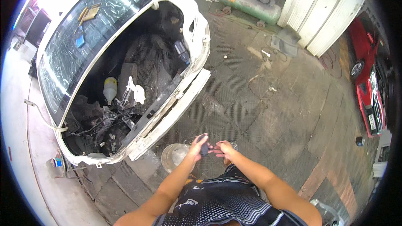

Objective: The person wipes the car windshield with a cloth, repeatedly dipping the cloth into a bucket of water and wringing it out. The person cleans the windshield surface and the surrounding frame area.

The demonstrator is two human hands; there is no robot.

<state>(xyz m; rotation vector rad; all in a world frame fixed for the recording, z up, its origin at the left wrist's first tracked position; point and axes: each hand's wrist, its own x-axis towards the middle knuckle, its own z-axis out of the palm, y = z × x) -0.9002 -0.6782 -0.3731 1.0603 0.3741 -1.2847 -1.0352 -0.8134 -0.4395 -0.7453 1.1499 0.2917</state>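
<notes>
My left hand point(196, 147) is closed around a small dark oblong object point(204, 147), whose exact kind I cannot make out. Just to its right, my right hand point(224, 149) has its fingers partly spread and pointing toward that object. The fingertips come close to it; whether they touch is too small to tell. Below and left of my left hand, a pale round bucket point(168, 159) stands on the floor, partly covered by my forearm.
A white car body point(197, 37) with its rear open fills the left; a bottle point(110, 88) and white crumpled material point(137, 92) lie inside. Farther off stand a green air compressor point(251, 5) and white folding panels point(322, 12). A red car point(368, 79) is at the right.
</notes>
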